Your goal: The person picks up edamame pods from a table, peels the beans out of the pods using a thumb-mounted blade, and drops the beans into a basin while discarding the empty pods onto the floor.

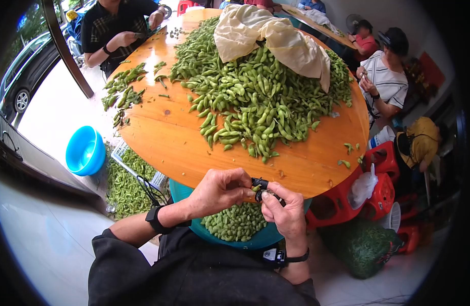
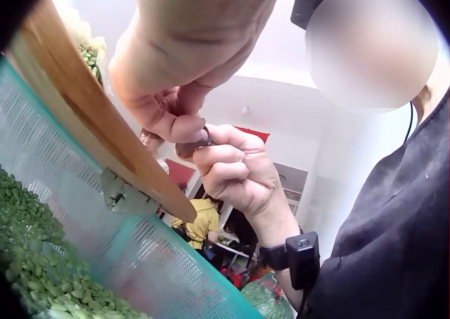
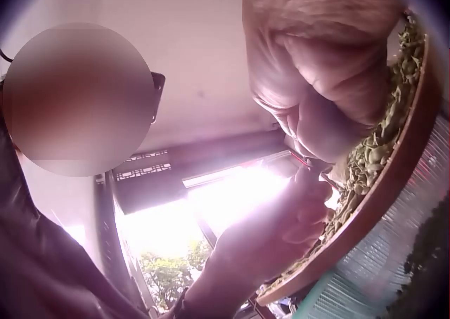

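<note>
My two hands meet at the near edge of a round wooden table. The left hand pinches a green edamame pod between thumb and fingertips. The right hand is curled round a small black-handled tool that touches the pod. Below them sits a teal mesh basket holding several green pods. In the left wrist view the left hand and the right hand touch beside the table edge. A big pile of pods covers the table, with a cream cloth on it.
A blue basin and a white crate of pods stand on the floor at left. Red plastic stools and a green net bag are at right. Other people sit at the far left and right.
</note>
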`<state>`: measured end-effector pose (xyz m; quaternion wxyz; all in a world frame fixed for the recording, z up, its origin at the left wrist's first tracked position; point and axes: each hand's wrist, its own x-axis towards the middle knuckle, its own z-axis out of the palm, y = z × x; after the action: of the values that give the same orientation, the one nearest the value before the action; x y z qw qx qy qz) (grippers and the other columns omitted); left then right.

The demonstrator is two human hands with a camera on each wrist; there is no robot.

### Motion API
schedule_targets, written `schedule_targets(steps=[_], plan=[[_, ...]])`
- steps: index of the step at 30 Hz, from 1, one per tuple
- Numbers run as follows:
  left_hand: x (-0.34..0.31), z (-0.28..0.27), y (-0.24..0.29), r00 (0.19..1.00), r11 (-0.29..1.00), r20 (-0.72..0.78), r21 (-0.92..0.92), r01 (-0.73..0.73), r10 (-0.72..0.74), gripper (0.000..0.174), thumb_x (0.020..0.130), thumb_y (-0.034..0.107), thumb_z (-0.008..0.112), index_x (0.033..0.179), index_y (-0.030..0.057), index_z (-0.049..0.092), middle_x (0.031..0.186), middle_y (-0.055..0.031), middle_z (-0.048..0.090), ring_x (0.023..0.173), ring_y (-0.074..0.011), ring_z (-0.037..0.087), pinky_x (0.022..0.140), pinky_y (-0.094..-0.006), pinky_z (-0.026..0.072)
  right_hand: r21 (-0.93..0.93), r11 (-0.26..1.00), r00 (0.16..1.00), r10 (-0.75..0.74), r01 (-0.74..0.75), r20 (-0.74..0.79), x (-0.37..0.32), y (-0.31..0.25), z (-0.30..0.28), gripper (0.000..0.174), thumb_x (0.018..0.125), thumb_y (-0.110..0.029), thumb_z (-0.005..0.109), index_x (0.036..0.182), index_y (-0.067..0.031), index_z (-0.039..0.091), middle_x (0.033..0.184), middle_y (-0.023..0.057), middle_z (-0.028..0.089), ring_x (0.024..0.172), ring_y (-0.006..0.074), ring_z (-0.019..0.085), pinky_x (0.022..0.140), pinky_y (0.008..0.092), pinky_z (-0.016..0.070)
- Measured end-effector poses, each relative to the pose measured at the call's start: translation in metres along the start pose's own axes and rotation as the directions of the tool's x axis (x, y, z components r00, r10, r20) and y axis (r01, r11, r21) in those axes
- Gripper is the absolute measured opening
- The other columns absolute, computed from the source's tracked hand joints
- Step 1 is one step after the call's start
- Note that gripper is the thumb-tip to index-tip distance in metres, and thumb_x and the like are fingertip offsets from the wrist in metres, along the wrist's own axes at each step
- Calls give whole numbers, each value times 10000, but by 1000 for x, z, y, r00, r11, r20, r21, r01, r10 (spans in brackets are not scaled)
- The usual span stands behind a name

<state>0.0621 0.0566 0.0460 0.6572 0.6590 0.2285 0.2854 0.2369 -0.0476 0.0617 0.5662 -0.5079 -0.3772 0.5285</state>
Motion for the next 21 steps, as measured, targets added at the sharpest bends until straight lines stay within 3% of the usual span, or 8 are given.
schedule_targets(steps=[7, 9, 10, 12, 15, 18, 20, 21], plan=[[-5, -1, 0, 989, 960, -1, 240, -144, 148, 150, 913, 31, 685, 919, 25, 535, 794, -22, 622, 669, -73, 607, 569, -220, 489, -29, 999, 999, 17, -16, 41, 4, 2, 0, 207, 950, -14, 601, 1116, 109, 608, 809, 13, 526, 555, 46, 474, 454, 218, 369], [-3, -2, -2, 998, 976, 63, -219, 16, -3, 178, 914, 40, 683, 945, 37, 507, 802, -52, 649, 634, -105, 623, 511, -230, 473, -3, 1000, 998, -6, 6, 63, 4, 1, -2, 175, 950, -6, 597, 1086, 102, 615, 798, 10, 521, 549, 44, 464, 448, 217, 355], [-3, -2, -2, 998, 975, 64, -219, 19, -4, 178, 914, 40, 683, 945, 37, 507, 802, -52, 649, 634, -105, 623, 511, -230, 473, 74, 997, 993, 13, -22, 116, 4, -1, -6, 156, 953, -4, 589, 1073, 90, 619, 779, 6, 516, 544, 41, 454, 443, 214, 336], [-4, -2, -2, 966, 797, 228, -556, 235, -125, 189, 919, 51, 674, 976, 49, 494, 808, -91, 677, 599, -145, 636, 454, -238, 453, 150, 987, 986, 29, -55, 167, 3, -1, -9, 139, 956, -2, 582, 1060, 79, 624, 761, 2, 511, 539, 38, 444, 439, 211, 317], [-4, 5, -8, 946, 597, 300, -739, 311, -123, 136, 948, 50, 633, 979, 63, 502, 786, -89, 676, 615, -144, 655, 451, -238, 469, 319, 939, 976, 66, -131, 207, 1, 2, -10, 134, 961, -3, 569, 1063, 61, 629, 740, -5, 509, 538, 35, 434, 437, 204, 293], [-6, 9, -7, 955, 586, 271, -757, 288, -118, 137, 947, 49, 634, 1000, 56, 508, 820, -101, 684, 637, -144, 660, 460, -235, 475, 345, 929, 976, 68, -137, 205, -1, 3, -10, 146, 971, -22, 562, 1078, 52, 630, 718, 0, 509, 536, 36, 434, 440, 203, 293], [-6, 13, -4, 962, 619, 243, -738, 267, -125, 147, 945, 55, 640, 1013, 47, 510, 831, -100, 685, 649, -139, 660, 475, -235, 481, 87, 995, 995, 32, -40, 95, -3, -3, -5, 158, 969, -26, 569, 1087, 63, 624, 751, 7, 525, 538, 43, 453, 443, 211, 326], [-8, 17, -3, 985, 782, 131, -600, 167, -110, 164, 942, 62, 650, 1028, 39, 512, 831, -91, 681, 656, -126, 652, 497, -234, 485, 86, 996, 995, 30, -38, 94, -4, -3, -3, 158, 969, -26, 569, 1087, 63, 624, 751, 7, 525, 538, 43, 453, 443, 211, 326]])
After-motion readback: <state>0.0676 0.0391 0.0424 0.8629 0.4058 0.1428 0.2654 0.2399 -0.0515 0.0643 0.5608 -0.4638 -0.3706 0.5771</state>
